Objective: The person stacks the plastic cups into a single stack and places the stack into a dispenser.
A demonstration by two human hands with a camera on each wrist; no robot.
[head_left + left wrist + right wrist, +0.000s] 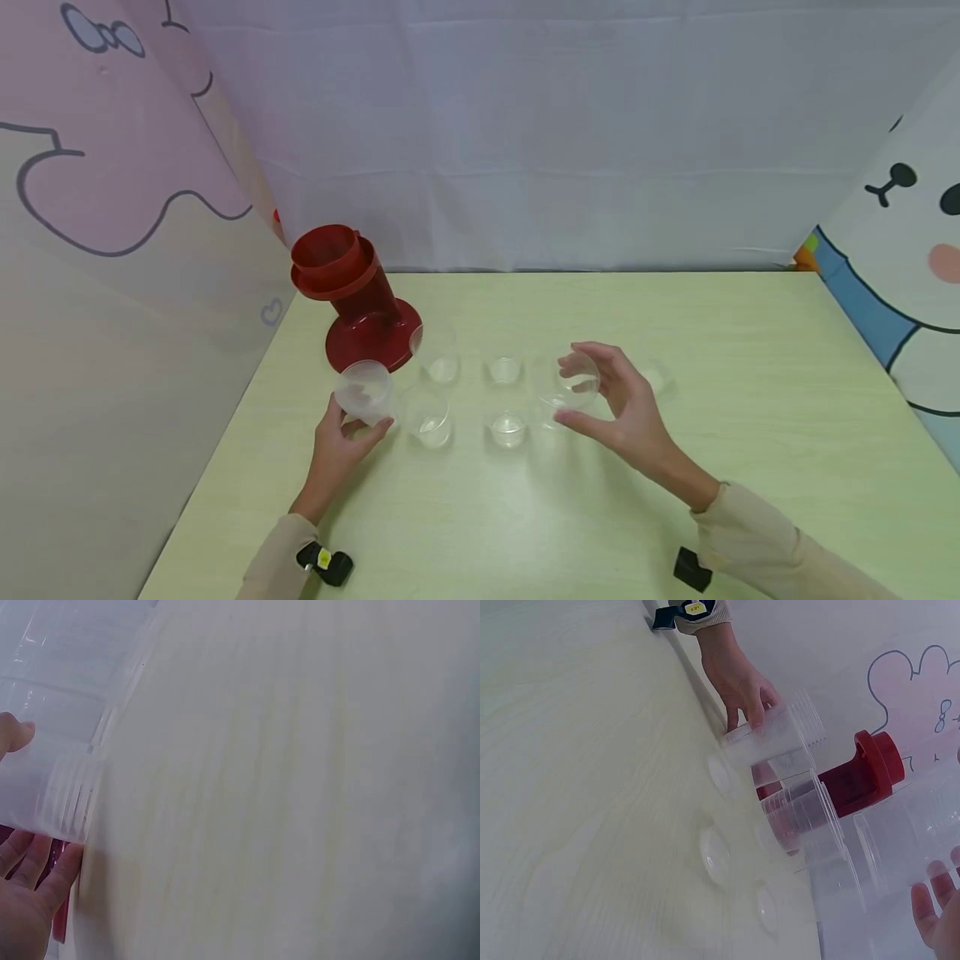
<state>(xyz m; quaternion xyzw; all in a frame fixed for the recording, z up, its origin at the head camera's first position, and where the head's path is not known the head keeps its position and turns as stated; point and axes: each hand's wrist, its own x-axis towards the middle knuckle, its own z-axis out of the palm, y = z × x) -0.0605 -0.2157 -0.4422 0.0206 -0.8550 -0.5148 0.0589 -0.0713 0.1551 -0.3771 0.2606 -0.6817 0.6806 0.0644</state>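
My left hand [345, 450] grips a stack of clear plastic cups [365, 392], thumb on one side and fingers on the other; nested rims show in the left wrist view. My right hand [626, 408] holds a clear plastic cup [551, 396] between thumb and fingers; whether others are nested in it I cannot tell. Between the hands stand more clear cups, among them a front-left one [429, 417], a back-left one [438, 362] and a front-middle one [507, 427]. Their transparent walls are hard to make out.
A red stand [371, 321] with a round base and a wide tubular top is at the back left, behind the stack in my left hand. Another faint clear cup [655, 377] lies beyond my right hand. Printed cloth walls border the pale table [750, 375].
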